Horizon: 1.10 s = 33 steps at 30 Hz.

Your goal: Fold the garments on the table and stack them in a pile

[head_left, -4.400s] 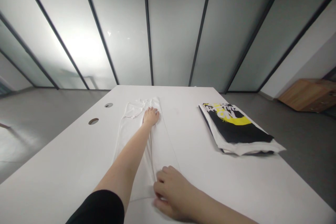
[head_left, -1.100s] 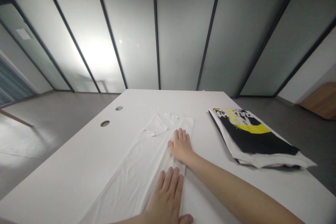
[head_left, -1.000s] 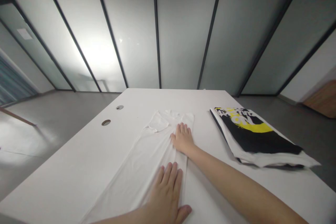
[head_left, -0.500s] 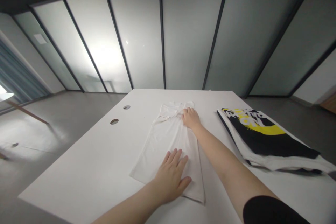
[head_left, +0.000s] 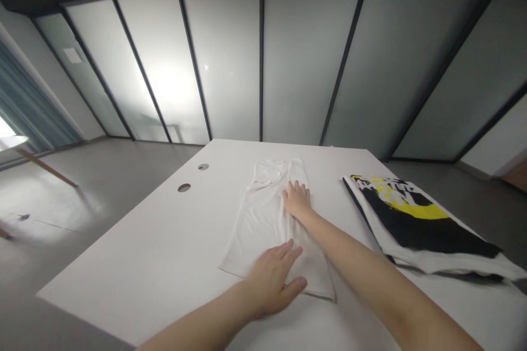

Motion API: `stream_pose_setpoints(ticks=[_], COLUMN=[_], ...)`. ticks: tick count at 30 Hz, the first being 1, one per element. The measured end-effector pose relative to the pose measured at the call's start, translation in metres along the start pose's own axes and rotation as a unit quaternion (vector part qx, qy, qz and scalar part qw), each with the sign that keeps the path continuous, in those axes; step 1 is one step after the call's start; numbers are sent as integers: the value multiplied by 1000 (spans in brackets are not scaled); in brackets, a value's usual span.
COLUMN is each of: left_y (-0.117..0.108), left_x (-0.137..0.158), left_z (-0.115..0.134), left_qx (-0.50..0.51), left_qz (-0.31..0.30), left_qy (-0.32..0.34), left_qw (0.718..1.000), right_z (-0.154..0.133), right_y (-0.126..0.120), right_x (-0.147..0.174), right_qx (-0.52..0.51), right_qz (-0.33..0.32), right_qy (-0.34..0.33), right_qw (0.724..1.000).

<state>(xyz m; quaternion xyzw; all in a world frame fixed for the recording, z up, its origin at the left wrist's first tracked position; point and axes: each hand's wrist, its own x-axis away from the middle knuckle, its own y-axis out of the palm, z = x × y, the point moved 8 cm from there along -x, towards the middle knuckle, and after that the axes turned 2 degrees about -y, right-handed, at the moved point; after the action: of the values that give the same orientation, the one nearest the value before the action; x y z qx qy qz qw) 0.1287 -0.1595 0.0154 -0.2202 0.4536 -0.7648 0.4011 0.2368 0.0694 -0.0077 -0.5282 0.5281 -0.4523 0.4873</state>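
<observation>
A white T-shirt [head_left: 259,219], its sides folded inward, lies lengthwise on the white table [head_left: 164,247]. My right hand [head_left: 297,199] rests on its upper right part, fingers spread and pointing away from me. Over the lower end, near the hem, is my left hand [head_left: 274,279], fingers out and thumb apart, holding nothing. Some creases run down the cloth between the two hands. The left hand hides part of the hem.
On the table's right side lies a stack of folded shirts [head_left: 428,225], the top one black, yellow and white. Two round holes [head_left: 184,187] pierce the tabletop at the left. Frosted glass panels [head_left: 304,55] stand behind the table.
My right hand has slid down the shirt toward me, and the cloth at the top lies flatter. The hem has shifted slightly right and away. The left hand stays near the hem.
</observation>
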Motion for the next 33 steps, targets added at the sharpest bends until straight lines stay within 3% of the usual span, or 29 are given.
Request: stream_pose_setpoints(ticks=[4, 9, 12, 19, 23, 29, 33], left_y=[-27, -53, -61, -50, -45, -56, -55], left_x=[-4, -5, -5, -10, -12, -12, -12], left_z=[-11, -45, -60, -85, -94, -84, -68], left_qx=[11, -72, -89, -105, -102, -103, -109], left_qz=[69, 114, 116, 92, 73, 87, 61], left_qy=[-37, -145, -163, -169, -168, -143, -135], left_qw=[997, 980, 976, 976, 978, 980, 983], right_z=[-6, -10, -2, 11, 10, 7, 18], right_y=[13, 26, 23, 11, 5, -17, -18], right_x=[52, 94, 86, 12, -13, 6, 39], right_qx=[-21, -13, -11, -1, 2, 7, 16], right_qz=[-9, -35, -38, -49, -43, 70, 70], right_qy=[15, -60, -59, -55, -73, -87, -85], right_qw=[1000, 998, 997, 997, 996, 994, 994])
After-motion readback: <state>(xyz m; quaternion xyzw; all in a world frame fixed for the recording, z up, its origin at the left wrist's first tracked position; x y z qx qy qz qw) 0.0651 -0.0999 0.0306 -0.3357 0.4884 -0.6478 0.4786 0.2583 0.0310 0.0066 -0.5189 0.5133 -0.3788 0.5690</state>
